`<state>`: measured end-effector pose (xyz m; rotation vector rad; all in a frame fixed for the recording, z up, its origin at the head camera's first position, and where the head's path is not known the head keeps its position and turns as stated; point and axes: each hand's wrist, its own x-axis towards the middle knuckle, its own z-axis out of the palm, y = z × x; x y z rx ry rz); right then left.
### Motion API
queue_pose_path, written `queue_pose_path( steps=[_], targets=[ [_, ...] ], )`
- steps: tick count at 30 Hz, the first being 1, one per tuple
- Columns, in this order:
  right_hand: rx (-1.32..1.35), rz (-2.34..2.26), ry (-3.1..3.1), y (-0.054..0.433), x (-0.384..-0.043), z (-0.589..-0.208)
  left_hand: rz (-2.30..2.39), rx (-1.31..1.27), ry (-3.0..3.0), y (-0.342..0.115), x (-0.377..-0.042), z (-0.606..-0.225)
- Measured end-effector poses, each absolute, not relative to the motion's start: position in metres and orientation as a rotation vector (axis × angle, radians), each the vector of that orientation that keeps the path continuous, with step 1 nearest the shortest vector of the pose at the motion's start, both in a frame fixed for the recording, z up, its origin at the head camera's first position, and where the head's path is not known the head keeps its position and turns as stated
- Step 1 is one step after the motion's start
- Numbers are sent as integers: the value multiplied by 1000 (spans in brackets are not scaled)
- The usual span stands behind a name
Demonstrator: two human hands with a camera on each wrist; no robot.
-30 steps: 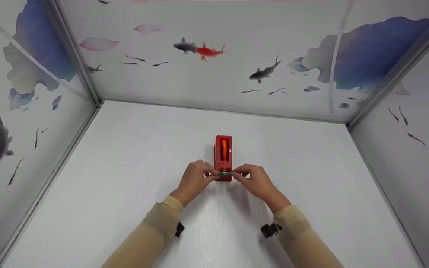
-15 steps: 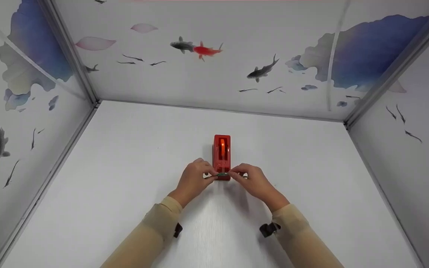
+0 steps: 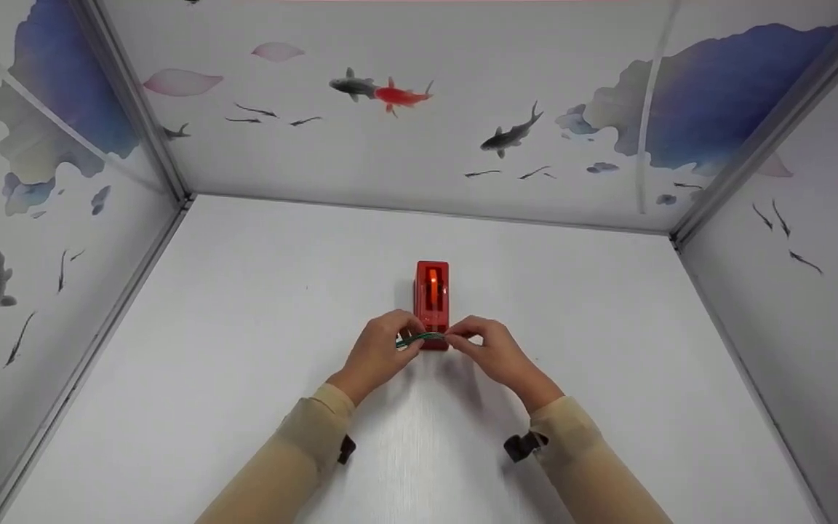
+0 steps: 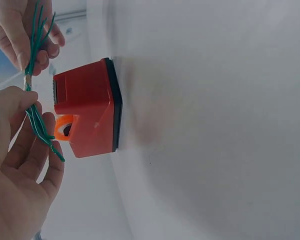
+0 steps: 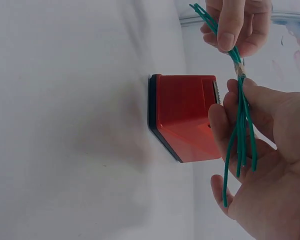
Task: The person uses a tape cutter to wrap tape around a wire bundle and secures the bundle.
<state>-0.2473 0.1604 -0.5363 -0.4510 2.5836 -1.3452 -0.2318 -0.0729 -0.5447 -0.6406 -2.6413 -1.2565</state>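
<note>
Pinches a bundle of green wires (image 3: 430, 335) between the thumb and fingertips of the left hand (image 3: 380, 346) and again between those of the right hand (image 3: 494, 351), clamping both on it, one on each side of a tan band (image 5: 240, 70). Shows more green strands inside the left hand than half a second ago, with both hands and the red tape dispenser (image 3: 432, 319) below in nearly the same place. Runs the bundle's long axis from left to right, crosswise above the dispenser's near end; points one set of loose ends back across the left fingers and fans the other over the right palm. Leaves contact between wires and dispenser hard to tell. Has the dispenser upright on a white table (image 3: 244, 327), its length pointing away from the person, with a toothed cutter (image 5: 217, 93) toward the hands, an orange ring (image 3: 433, 285) farther back and a black base (image 4: 116, 107) underneath. Wears tan sleeves (image 3: 266, 466), with a black device (image 3: 521, 447) at each wrist. Works inside white walls (image 3: 404, 167) printed with a red fish (image 3: 398, 95), dark fish (image 3: 508, 138), pink petals (image 3: 183, 82) and blue shapes (image 3: 735, 94).
</note>
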Motion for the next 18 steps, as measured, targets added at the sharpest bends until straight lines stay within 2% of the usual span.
queue_pose_path(
  steps=[18],
  targets=[
    [-421, -1406, 2560, 160, -247, -538, -1320, -631, -2631, -71, -234, -549]
  ],
)
